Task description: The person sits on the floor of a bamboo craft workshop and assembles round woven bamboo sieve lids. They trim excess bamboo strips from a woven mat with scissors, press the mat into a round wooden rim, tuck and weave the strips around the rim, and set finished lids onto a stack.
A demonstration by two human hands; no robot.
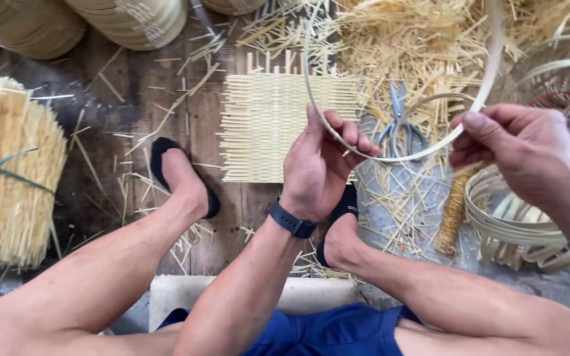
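Note:
Both hands hold a thin bamboo hoop (496, 46) bent into a ring in front of me. My left hand (321, 165), with a black band on its wrist, pinches the hoop's lower left arc. My right hand (522, 148) pinches the lower right arc where the strip ends overlap. Below the hoop lies a flat woven bamboo mat (265, 125) on the wooden floor. Grey scissors (400, 125) lie seen through the ring, between the two hands.
My feet in black slippers (166, 155) rest on the planks either side of the mat. A tied bundle of bamboo sticks (8, 171) stands at left. Stacked woven rims (126, 20) are at the top, coiled bamboo strips (516, 224) at right, loose slivers (404, 33) all over.

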